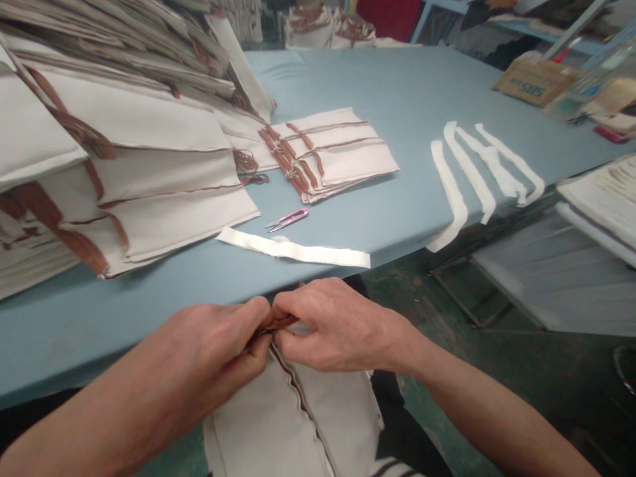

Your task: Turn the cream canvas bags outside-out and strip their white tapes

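Observation:
A cream fabric piece (258, 424) with a brown-edged seam down its middle hangs over my lap, below the table edge. At its top end my left hand (223, 338) pinches the brown trim. Right beside it, my right hand (328, 324) grips the same brown trim (283, 323), thumb and fingers pressed together. The two hands nearly touch, and their fingers hide most of the held part. On the table just beyond them lie a white fabric strip (298, 252) and pink-handled thread snips (289, 219).
A large pile of similar cream pieces (173, 172) fills the table's left side. A smaller stack (348, 149) lies mid-table. Several white strips (472, 172) drape over the right edge of the blue-grey table (397, 86). A cardboard box (536, 79) sits at the far right.

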{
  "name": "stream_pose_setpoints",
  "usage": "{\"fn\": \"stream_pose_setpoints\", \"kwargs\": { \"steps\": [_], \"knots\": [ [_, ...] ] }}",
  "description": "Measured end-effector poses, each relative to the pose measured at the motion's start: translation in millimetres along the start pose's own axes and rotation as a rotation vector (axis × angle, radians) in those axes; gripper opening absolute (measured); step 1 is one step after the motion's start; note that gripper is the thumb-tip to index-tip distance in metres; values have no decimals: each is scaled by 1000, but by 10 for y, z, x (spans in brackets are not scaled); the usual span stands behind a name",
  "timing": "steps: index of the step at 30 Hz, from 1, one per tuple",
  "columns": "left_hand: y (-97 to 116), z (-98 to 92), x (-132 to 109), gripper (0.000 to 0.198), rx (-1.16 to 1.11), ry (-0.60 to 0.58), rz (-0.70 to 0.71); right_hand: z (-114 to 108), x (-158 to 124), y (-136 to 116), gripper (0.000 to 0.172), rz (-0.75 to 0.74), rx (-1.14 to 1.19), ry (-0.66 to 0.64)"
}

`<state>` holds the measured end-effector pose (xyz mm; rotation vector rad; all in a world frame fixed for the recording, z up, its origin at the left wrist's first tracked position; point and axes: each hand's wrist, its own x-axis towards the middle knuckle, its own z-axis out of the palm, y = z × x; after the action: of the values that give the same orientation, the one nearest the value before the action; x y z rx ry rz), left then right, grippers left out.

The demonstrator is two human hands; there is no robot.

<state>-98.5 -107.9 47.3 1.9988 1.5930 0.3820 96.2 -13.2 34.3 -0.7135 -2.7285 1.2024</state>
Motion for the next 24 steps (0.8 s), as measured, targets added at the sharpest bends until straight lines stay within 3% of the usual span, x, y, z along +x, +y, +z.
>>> {"fn": "stream_pose_setpoints", "kwargs": {
  "steps": [4, 9, 13, 19, 24],
  "knots": [
    [-55, -42, 46, 25, -4, -40, 120, -3, 22, 5, 15, -59, 17, -10],
    [-112, 152, 29, 25, -120, 102, -8, 81, 16, 76, 17, -60, 6, -3],
    [-108, 301, -21, 24, -157, 176, -55, 114, 23, 120, 14, -37, -56, -78],
    [-139, 312, -107, 17, -81, 162, 18, 54, 44, 116, 16, -55, -38, -105],
    [-127, 313, -134, 12, 97, 280, 150, 22, 49, 112, 16, -108, 54, -31]
  ]
}}
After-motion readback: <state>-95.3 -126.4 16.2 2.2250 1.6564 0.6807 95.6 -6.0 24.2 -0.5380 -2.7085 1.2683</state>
